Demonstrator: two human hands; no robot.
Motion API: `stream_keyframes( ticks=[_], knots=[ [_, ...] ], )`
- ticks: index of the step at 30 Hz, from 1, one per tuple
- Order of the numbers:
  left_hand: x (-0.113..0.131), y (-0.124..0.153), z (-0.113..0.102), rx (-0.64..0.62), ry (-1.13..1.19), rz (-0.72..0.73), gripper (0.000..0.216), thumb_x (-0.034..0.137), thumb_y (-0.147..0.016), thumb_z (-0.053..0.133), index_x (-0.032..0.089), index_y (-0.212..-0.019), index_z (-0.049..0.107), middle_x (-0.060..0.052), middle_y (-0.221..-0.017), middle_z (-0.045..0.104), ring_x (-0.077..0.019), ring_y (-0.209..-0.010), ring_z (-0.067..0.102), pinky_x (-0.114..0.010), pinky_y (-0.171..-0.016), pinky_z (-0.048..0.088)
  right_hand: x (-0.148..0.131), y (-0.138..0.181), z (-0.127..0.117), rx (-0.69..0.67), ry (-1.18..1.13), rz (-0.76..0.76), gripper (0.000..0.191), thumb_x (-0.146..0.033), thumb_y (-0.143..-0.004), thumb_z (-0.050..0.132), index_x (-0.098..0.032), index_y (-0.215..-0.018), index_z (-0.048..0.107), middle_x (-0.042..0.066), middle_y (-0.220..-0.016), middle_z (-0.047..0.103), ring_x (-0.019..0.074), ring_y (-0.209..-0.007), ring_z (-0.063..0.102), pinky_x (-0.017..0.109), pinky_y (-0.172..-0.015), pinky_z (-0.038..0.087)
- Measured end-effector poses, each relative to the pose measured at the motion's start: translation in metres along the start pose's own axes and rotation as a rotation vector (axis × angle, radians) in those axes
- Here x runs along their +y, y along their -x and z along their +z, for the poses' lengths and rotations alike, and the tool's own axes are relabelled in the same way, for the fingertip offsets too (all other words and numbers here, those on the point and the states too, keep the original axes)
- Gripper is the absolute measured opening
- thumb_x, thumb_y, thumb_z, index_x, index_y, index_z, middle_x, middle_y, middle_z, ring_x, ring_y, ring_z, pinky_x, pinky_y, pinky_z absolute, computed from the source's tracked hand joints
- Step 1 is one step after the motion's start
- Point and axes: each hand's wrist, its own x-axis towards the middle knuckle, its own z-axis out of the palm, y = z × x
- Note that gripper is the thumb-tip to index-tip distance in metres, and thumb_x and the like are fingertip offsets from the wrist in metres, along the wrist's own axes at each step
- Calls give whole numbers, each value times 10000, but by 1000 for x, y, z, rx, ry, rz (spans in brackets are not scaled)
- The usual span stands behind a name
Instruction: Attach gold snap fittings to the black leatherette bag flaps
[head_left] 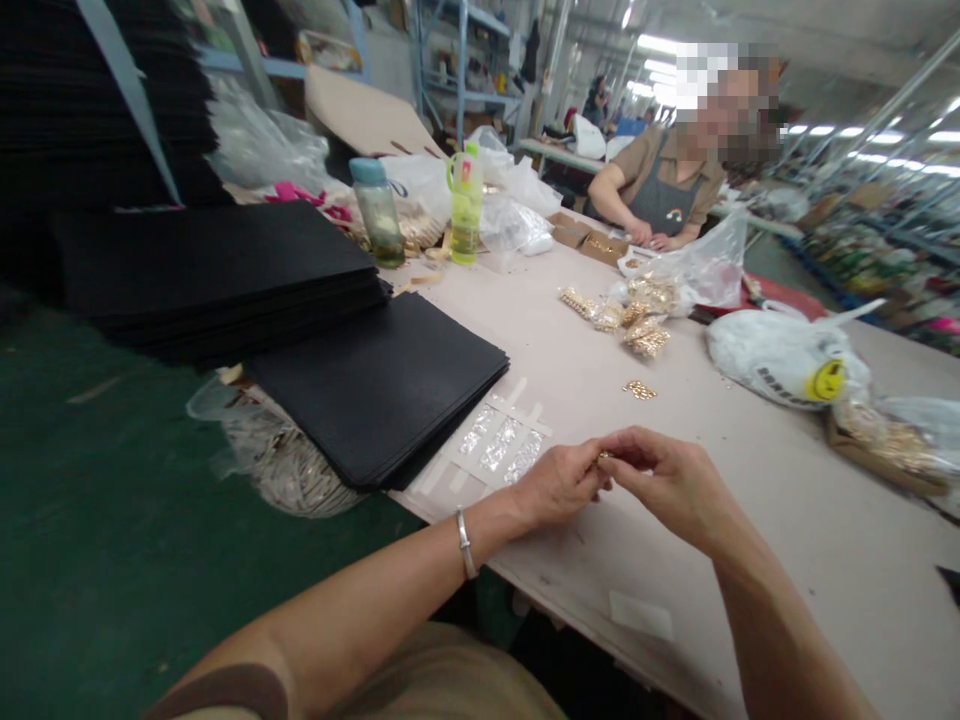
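My left hand (561, 482) and my right hand (661, 478) meet over the table's near edge, fingertips pinched together. Between them shows a small gold-coloured metal piece (603, 457), mostly covered by the fingers; its exact kind cannot be made out. Just beyond my hands lies a small pile of gold-coloured pieces (640, 390). Left of my left hand, strips of shiny clear film (498, 447) are taped to the tabletop. Farther back sit bundles of gold-coloured pieces (646, 335), some in clear plastic.
Stacked black sheets (390, 375) cover the table's left side. A blue-lidded bottle (379, 215) and a yellow-green bottle (465, 210) stand behind them. White plastic bags (780, 355) and a box of gold-coloured pieces (885, 450) are at right. A co-worker (660, 195) sits across the table (750, 520).
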Motion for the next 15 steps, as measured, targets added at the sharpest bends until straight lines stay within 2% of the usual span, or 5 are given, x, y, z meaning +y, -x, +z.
stream_keyframes(
  ticks=[2, 9, 15],
  knots=[
    [4, 5, -2, -13, -76, -24, 249, 204, -914, 445, 156, -1070, 633, -45, -798, 692, -207, -730, 658, -328, -722, 511, 3, 5, 2, 31, -42, -4, 197, -278, -820, 609, -231, -950, 749, 7, -865, 768, 181, -770, 703, 284, -713, 532],
    [33, 17, -18, -69, -321, -21, 206, 235, -940, 421, 154, -1031, 587, -71, -900, 684, -218, -847, 650, -341, -806, 509, 9, 17, 10, 97, -23, -28, 239, -290, -840, 616, -271, -1023, 768, -15, -977, 776, 194, -858, 728, 290, -759, 564],
    [39, 33, -25, -148, -465, 23, 252, 207, -981, 333, 135, -1101, 543, -114, -1019, 670, -236, -937, 652, -374, -853, 518, 5, 23, 22, 109, -86, -18, 260, -298, -814, 624, -234, -1020, 770, 9, -990, 774, 208, -889, 736, 320, -829, 583]
  ],
)
